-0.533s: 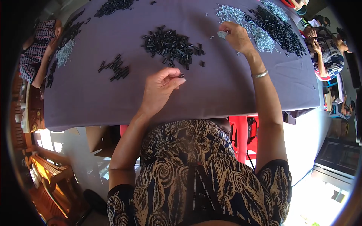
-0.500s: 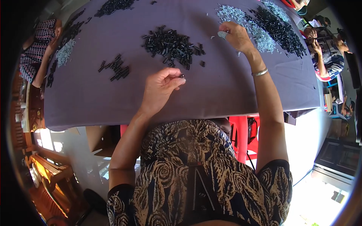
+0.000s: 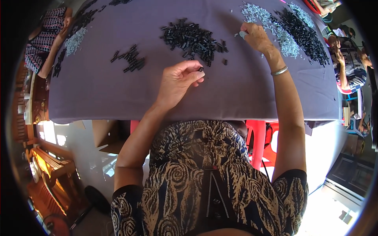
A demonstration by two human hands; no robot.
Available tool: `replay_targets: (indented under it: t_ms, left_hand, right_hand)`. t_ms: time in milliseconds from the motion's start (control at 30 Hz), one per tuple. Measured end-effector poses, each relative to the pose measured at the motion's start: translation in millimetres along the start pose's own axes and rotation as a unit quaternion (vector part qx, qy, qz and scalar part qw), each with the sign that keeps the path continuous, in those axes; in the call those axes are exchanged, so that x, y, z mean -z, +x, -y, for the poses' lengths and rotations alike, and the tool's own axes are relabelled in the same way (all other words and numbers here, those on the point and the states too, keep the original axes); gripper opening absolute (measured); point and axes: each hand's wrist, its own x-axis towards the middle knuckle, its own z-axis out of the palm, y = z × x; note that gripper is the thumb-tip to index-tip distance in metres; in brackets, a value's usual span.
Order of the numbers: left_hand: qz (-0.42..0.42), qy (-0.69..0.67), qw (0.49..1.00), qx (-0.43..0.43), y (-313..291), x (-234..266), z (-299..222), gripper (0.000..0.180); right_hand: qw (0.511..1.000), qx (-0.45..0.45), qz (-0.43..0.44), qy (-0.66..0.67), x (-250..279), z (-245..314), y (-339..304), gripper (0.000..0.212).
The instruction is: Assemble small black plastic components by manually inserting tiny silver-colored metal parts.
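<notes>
My left hand [image 3: 179, 82] is closed in a pinch above the cloth, just short of a pile of short black tubes [image 3: 191, 38]. Between its thumb and forefinger is one small black tube [image 3: 201, 69]. Farther right, my right hand [image 3: 259, 38] has its fingers drawn together at the near left edge of a heap of small silver metal pieces [image 3: 284, 39]. A pale grey patch shows at its thumb tip; whether that is a covering or something held, I cannot make out.
A purple-grey cloth [image 3: 236, 98] covers the table. Black pieces [image 3: 305, 37] lie beyond the silver heap, and joined black pieces [image 3: 132, 59] sit at left. Another person's arm [image 3: 49, 55] rests at the left edge; more people [image 3: 346, 59] are at right.
The whole view has shifted, so the table's contents sit farther right in the picture. Both hands keep nearly the same pose and place beside the piles.
</notes>
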Motion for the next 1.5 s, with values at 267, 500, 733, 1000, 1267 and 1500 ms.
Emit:
replay_targets:
  t_ms: [267,500,733,1000,1267,1500]
  left_hand:
    - [-0.037,0.011,0.999,-0.03,2,-2,7,0.014]
    - [-0.035,0.028,0.998,-0.039,2,-2,8,0.015]
    - [-0.041,0.053,0.997,-0.034,2,-2,11,0.015]
    - [-0.05,0.047,0.997,-0.033,1,-5,12,0.015]
    - [-0.051,0.027,0.997,-0.055,0,-6,12,0.014]
    - [-0.047,0.047,0.995,-0.08,0,-6,15,0.017]
  right_hand:
    - [0.998,-0.002,-0.049,-0.028,-6,11,2,0.015]
    - [0.985,0.062,-0.151,0.06,-2,44,-17,0.015]
    - [0.951,-0.06,-0.138,0.268,20,-3,-12,0.017]
    - [0.995,-0.05,-0.009,0.089,0,11,-11,0.017]
    - [0.99,-0.056,0.012,0.132,7,30,-27,0.014]
    - [0.768,-0.045,0.244,0.59,6,88,-53,0.014]
